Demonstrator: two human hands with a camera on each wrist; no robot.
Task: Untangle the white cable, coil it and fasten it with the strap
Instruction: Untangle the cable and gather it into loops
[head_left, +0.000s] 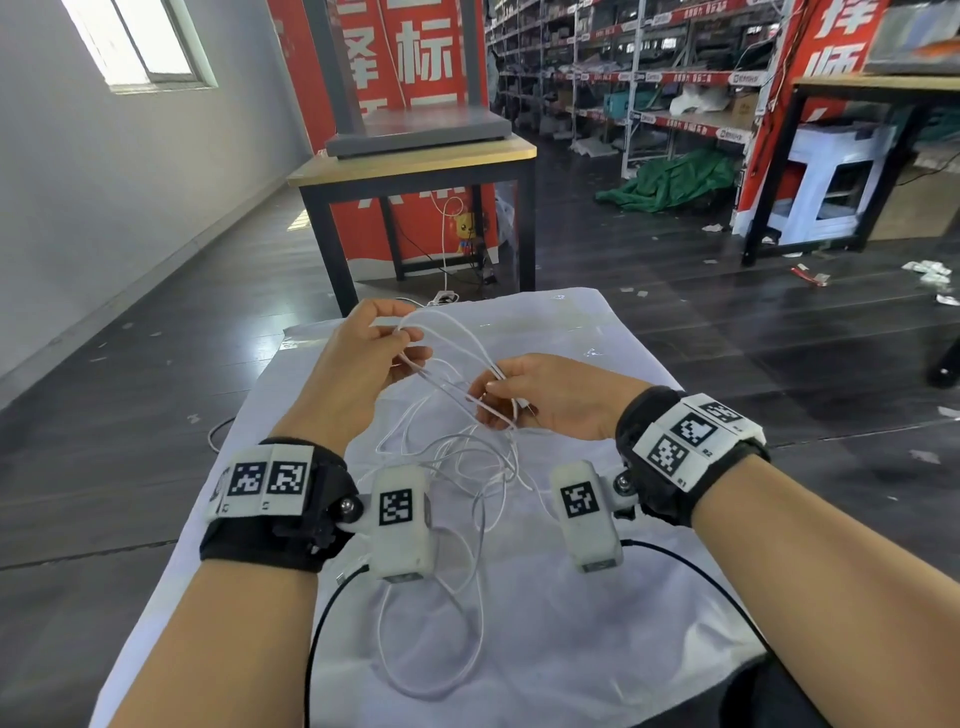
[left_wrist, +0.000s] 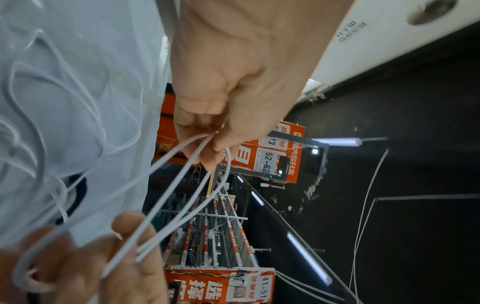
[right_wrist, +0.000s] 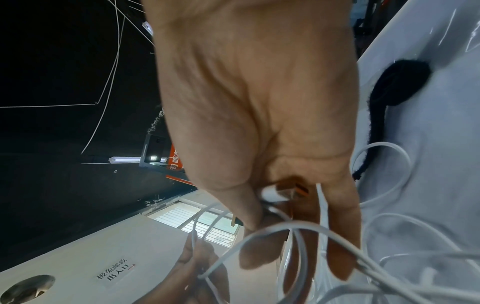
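The white cable (head_left: 498, 462) hangs in a loose tangle between both hands, and its lower loops lie on the white cloth (head_left: 597, 634) that covers the table. My left hand (head_left: 402, 338) is raised at the far side and pinches several bunched loops; the left wrist view shows the strands (left_wrist: 229, 164) leaving its fingertips (left_wrist: 207, 162). My right hand (head_left: 488, 395) is lower and to the right, and pinches other strands. In the right wrist view, a white plug end sits inside its curled fingers (right_wrist: 275, 205). A black strap (right_wrist: 394, 88) lies on the cloth beside that hand.
A wooden table with black legs (head_left: 415, 161) stands just beyond the cloth, with a grey platform on it. Stocked shelves (head_left: 649, 78) fill the back right. Dark floor surrounds the table. Black camera leads (head_left: 691, 566) trail from both wrists across the near cloth.
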